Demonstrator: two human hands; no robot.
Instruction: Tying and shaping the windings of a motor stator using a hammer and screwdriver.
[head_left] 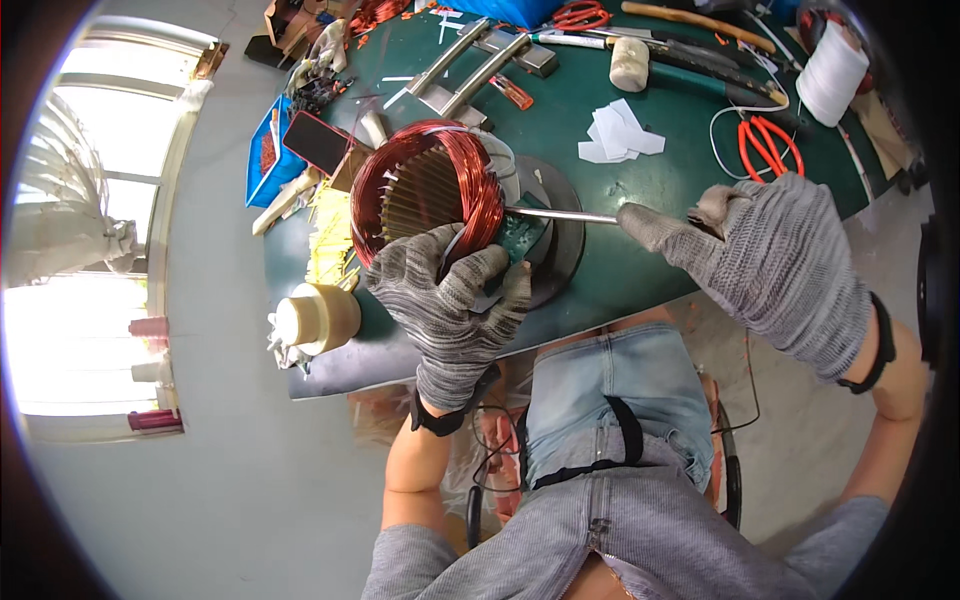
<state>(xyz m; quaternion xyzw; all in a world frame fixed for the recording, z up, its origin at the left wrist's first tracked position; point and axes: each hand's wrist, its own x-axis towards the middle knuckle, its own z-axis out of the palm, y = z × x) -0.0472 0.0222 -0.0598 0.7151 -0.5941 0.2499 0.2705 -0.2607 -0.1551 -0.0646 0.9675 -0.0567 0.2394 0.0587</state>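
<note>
A motor stator (425, 195) with red-brown copper wire coils round its open end lies tilted near the table's front edge. My left hand (445, 295), in a grey knit glove, grips the near rim of the coils, with the thumb and fingers curled against the wire. In my right gloved hand (775, 260) is a thin metal rod tool (565, 214), its grip end hidden by the fingers. My right index finger lies stretched toward the shaft. The rod's far tip meets the right side of the coils. Behind the stator is a round dark base (565, 255).
Yellow strips (330, 235) and a cream cup-shaped piece (318, 318) lie left of the stator. A blue bin (270, 160) and a phone (318, 143) stand beyond. White paper pieces (620, 132), red-handled scissors (765, 145), a white thread spool (832, 75) and a mallet head (629, 65) lie farther back.
</note>
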